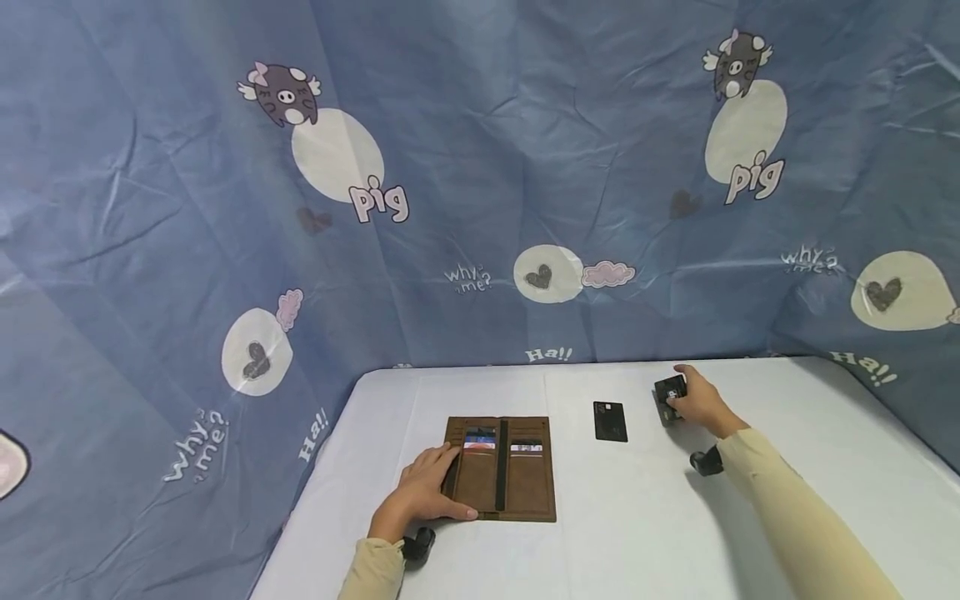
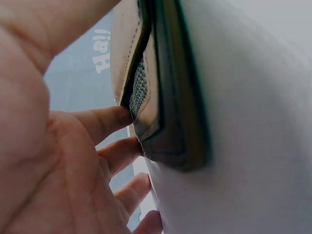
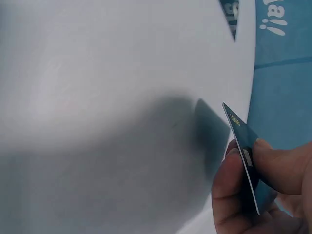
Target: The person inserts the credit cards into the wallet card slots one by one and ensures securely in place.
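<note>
An open brown wallet (image 1: 528,483) lies on the white table, with cards in slots on both sides of a dark central strip. My left hand (image 1: 429,487) rests at its left edge, fingers spread, thumb at the near edge. In the left wrist view, the fingertips touch the side of the wallet (image 2: 175,146). My right hand (image 1: 703,402) pinches a black card (image 1: 670,388) between thumb and fingers. Seen from the right wrist, this card (image 3: 241,129) is tilted up off the tabletop. Another black card (image 1: 611,422) lies flat between the wallet and my right hand.
The white table (image 1: 592,533) ends at a blue printed cloth (image 1: 465,325) hanging behind it and along the sides. Beneath the held card is a dark patch (image 3: 207,131); I cannot tell whether it is only shadow.
</note>
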`<state>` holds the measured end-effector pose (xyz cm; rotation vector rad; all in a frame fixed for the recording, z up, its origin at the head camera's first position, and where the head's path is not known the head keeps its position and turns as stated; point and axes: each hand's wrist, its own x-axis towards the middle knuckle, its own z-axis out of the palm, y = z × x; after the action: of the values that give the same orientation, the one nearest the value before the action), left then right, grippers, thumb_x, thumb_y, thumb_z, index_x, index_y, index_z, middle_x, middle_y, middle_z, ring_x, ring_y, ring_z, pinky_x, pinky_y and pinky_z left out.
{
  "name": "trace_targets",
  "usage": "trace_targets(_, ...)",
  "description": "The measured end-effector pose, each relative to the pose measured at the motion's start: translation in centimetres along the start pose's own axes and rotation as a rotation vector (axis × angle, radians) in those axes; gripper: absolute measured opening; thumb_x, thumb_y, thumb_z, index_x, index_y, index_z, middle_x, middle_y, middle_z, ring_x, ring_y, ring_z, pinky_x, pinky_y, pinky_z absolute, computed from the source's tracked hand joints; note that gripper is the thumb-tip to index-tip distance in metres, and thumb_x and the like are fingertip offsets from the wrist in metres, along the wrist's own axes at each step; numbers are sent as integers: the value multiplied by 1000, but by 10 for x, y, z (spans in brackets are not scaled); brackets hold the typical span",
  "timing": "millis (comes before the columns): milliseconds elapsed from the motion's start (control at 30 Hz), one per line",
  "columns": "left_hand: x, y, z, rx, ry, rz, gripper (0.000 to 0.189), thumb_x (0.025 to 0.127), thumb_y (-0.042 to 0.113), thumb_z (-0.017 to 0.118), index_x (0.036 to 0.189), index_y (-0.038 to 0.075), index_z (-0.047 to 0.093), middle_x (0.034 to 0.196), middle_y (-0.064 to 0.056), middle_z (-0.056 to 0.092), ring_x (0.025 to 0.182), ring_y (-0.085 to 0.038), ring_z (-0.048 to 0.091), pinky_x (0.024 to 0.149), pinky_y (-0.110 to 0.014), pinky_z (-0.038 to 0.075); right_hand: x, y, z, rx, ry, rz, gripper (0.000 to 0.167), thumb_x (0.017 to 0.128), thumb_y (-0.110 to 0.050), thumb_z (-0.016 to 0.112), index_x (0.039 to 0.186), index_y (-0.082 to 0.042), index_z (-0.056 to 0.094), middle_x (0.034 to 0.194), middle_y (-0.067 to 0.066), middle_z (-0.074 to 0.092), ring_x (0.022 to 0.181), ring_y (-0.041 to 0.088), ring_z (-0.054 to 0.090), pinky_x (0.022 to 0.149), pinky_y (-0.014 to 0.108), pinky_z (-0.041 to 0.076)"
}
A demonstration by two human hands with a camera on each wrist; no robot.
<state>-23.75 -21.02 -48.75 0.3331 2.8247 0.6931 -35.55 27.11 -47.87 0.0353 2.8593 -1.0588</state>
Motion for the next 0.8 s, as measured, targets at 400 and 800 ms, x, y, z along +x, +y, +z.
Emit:
trace_targets(400, -4, 2, -2, -13, 7, 10, 111, 64, 51, 89, 151, 6, 37, 159, -20, 31, 146, -42, 26, 113, -67, 22, 14, -37, 21, 4, 64, 8, 68, 93, -4, 59, 150, 8, 24, 138, 41, 41, 117, 48, 53, 89, 51, 53)
trace_targets(800, -2, -2, -1, -14, -4, 13, 111, 65, 53, 88, 152, 7, 36, 159, -20, 29, 146, -42, 25, 113, -67, 21, 25, -75, 49, 127, 64, -48, 68, 94, -4, 60, 151, 3, 26, 145, 35, 39, 128, 49, 47, 95, 55, 50)
